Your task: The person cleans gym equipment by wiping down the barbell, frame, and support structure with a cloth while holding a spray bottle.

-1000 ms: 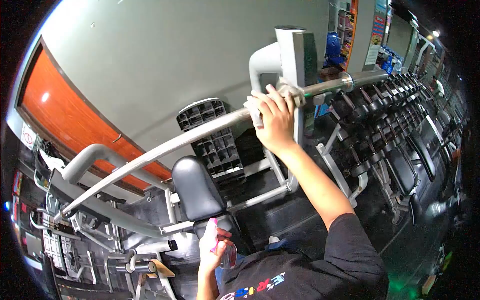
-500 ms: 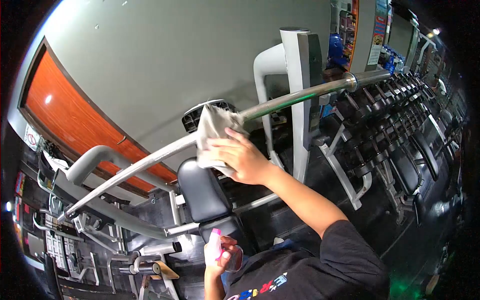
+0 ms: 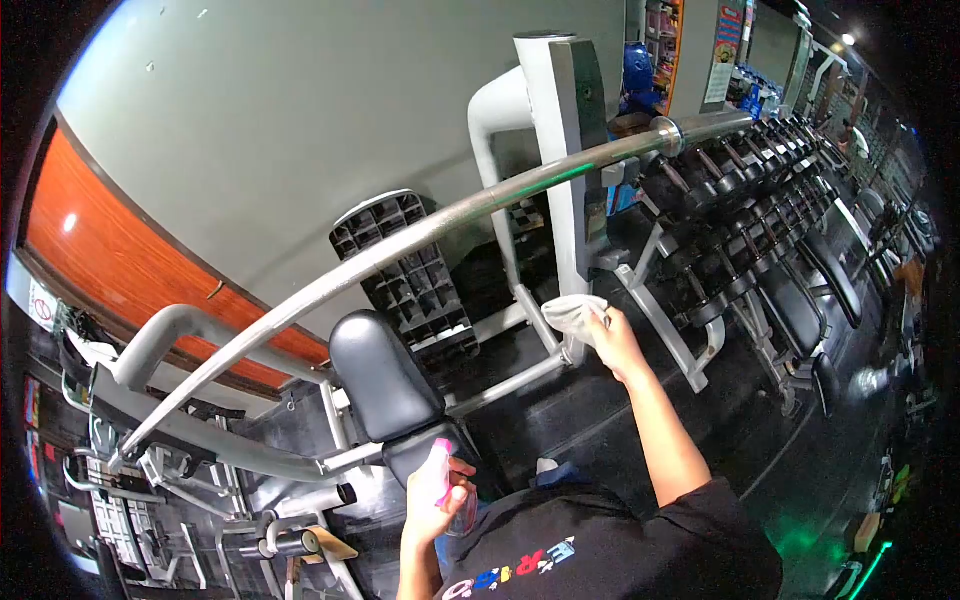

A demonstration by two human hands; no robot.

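Observation:
A long metal bar (image 3: pixel 410 238) runs diagonally across the view, resting on a grey bench frame. My right hand (image 3: pixel 615 345) is closed on a pale cloth (image 3: pixel 575 316), held below the bar and apart from it, near the right upright's base. Low in the middle, my left hand (image 3: pixel 433 503) grips a clear spray bottle (image 3: pixel 464 512) with a pink and white head. That hand is just in front of the black padded seat (image 3: pixel 384 375).
A grey upright (image 3: pixel 560 150) stands behind the bar. To the right is a rack of dumbbells (image 3: pixel 740 240). An orange door (image 3: pixel 120 270) is at the left, with a black plastic step (image 3: pixel 415 275) against the wall.
My right hand and the cloth have come off the bar, moving right and down. My left hand still holds the bottle. The view has shifted slightly.

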